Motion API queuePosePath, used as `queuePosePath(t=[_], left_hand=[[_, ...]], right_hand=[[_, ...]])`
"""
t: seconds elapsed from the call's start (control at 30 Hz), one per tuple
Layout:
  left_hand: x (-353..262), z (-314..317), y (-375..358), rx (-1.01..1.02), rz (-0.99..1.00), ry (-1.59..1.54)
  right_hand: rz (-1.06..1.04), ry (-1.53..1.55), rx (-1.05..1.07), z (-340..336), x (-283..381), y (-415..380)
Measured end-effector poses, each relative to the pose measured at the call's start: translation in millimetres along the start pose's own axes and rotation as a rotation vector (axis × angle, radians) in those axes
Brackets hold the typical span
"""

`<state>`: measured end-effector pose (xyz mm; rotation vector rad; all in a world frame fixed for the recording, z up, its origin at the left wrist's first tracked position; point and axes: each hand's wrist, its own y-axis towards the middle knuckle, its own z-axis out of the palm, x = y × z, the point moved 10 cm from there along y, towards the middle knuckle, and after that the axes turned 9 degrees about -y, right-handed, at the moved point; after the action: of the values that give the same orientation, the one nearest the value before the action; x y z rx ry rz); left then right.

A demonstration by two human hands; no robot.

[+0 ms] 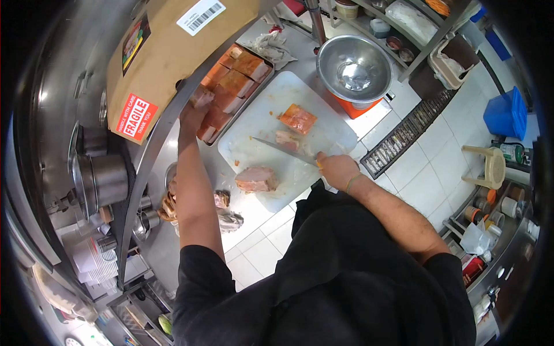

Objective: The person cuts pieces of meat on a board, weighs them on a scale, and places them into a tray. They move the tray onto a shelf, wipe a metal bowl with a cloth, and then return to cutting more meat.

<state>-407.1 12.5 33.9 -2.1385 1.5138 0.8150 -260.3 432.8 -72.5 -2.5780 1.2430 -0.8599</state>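
My right hand [339, 170] is wrapped round the handle of a kitchen knife [283, 149], its blade pointing left across the white cutting board [236, 138]. Beside the blade lie an orange-skinned block of pork belly [298, 119] and a small pale piece of meat [287, 140]. A larger pork block [256, 179] rests nearer my body on the board. At the metal tray [271, 74], my left hand [192, 114] is closed on a piece of pork [202, 97]; the shelf edge partly hides its fingers. Several browned pork blocks [235, 83] sit in rows in that tray.
A cardboard box [173, 55] on a shelf overhangs the tray. Beyond the board stands a steel bowl [354, 68] on an orange base. Meat scraps [168, 206] lie left of my forearm. A floor drain [404, 134] and a plastic stool [490, 167] are at right.
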Motion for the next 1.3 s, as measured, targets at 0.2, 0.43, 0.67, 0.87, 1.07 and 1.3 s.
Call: queuePosePath(t=[0.2, 0.43, 0.67, 0.87, 1.07, 1.3], left_hand=[[-83.1, -2.7, -48.9, -0.228, 0.074, -0.002], [-154.6, 161.1, -118.3, 0.265, 0.299, 0.093], [-137.6, 232.3, -134.5, 0.361, 0.009, 0.365], [-118.7, 167.7, -142.7, 0.498, -0.021, -0.195], [-108.7, 130.9, -161.0, 0.453, 0.167, -0.055], [-85.8, 144.0, -187.5, 0.388, 0.131, 0.219]], right_hand=[[-0.036, 0.003, 0.009, -22.6, 12.7, -19.7], [-0.005, -0.006, 0.065, -3.0, -6.5, -35.6], [0.028, -0.003, 0.069, 1.0, -19.5, -40.1], [0.112, 0.039, 0.038, -2.8, -48.1, -42.7], [0.166, 0.024, -0.030, -14.9, -71.2, -31.8], [0.209, 0.053, -0.101, -36.6, -78.4, -22.9]])
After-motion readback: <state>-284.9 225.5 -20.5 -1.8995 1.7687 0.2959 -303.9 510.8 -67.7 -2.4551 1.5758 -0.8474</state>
